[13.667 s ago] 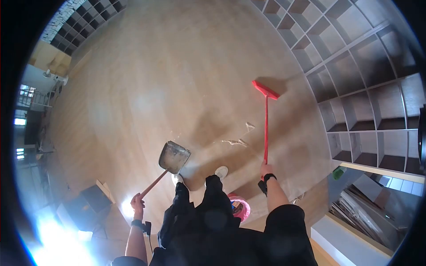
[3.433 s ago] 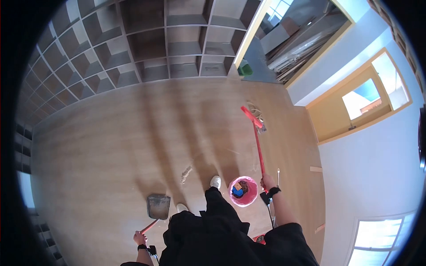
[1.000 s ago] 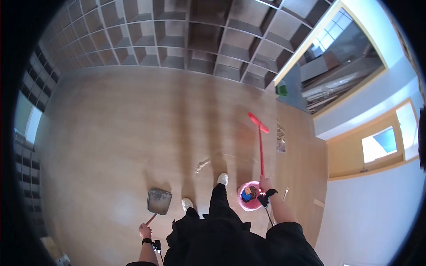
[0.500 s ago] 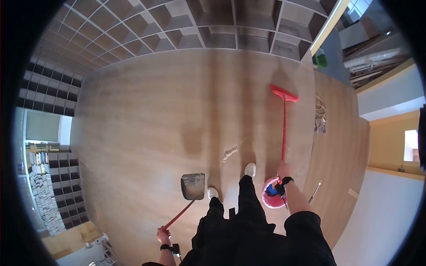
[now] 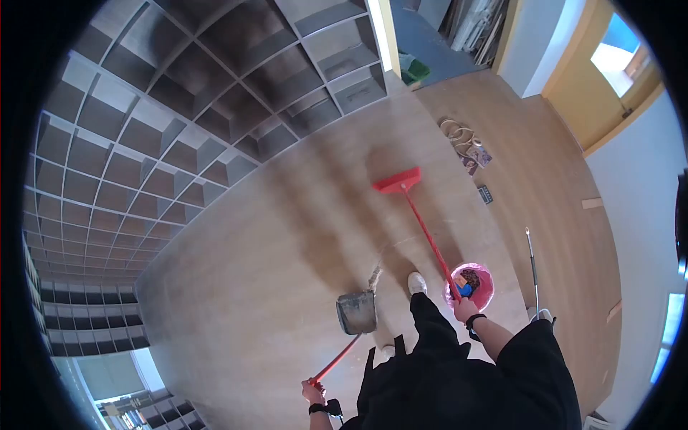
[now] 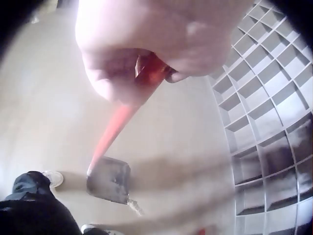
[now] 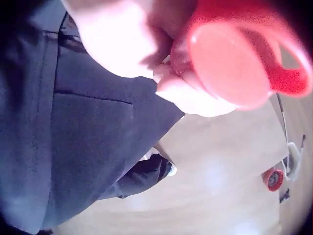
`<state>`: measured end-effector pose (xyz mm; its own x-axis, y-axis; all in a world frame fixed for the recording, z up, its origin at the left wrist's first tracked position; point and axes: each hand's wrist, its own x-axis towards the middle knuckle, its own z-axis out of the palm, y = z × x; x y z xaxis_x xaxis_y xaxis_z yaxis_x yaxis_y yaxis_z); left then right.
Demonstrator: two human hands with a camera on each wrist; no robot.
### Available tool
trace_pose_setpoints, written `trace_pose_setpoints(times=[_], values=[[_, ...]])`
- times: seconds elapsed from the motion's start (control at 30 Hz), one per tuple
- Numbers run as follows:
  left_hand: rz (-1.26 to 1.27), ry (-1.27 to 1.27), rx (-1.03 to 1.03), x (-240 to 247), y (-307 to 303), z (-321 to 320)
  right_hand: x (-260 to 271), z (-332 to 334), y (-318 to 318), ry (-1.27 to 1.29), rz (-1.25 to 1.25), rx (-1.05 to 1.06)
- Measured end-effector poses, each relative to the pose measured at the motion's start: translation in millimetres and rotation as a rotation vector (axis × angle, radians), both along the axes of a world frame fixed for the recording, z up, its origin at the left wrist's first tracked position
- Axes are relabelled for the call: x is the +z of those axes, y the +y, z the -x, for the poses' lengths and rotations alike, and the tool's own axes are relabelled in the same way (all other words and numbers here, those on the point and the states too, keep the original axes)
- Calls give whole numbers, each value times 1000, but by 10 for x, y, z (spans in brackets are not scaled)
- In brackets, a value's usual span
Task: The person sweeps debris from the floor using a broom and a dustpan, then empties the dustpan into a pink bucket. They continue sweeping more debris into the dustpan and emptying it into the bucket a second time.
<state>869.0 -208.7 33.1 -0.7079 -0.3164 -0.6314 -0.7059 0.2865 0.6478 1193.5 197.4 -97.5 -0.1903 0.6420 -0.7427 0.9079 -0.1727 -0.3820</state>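
The left hand [image 5: 313, 392] grips the red handle of a grey dustpan [image 5: 357, 313], whose pan lies on the floor with its edge at a strip of pale debris [image 5: 375, 275]. In the left wrist view the fingers of that hand [image 6: 146, 54] curl round the handle, and the dustpan [image 6: 108, 180] touches the debris [image 6: 135, 207]. The right hand [image 5: 466, 309] holds the red broom [image 5: 398, 181] by its handle; the broom head is beyond the debris, apart from it. Up close, the right hand [image 7: 146, 54] wraps round the handle's end, which has a red loop.
A pink-lined bucket [image 5: 483, 290] stands by the right foot, under the broom handle. Cube shelving [image 5: 215, 86] runs along the upper left. Cables and small items [image 5: 464, 143] lie to the right, with a thin rod [image 5: 533, 272] nearer. A green dustpan [image 5: 416, 70] is by the doorway.
The dustpan has come up against the debris, from a spot to its left. The broom head has swung left relative to the bucket. The head view has turned.
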Motion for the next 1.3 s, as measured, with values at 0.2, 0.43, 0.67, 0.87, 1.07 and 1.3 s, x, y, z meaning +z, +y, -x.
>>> trace_pose_setpoints(times=[0.2,0.43,0.67,0.87,1.07,1.3], values=[[-119,61,-47,-205,-241,-72,-316,-429,-1038,-23,30,109],[-191,190,-231,-562,-819,-422,-23,-985,-2011,-111,53,189],[-139,193,-153,-762,-1459,-739,44,-1441,-2573,-118,44,288],[-48,92,-142,-1031,-1978,-894,433,-1639,-2700,-174,46,279],[123,-12,-142,-1114,-2298,-1123,620,-1841,-2465,-101,-21,268],[130,-48,1,-1738,-2912,-885,1174,-1766,-2160,119,280,-184]])
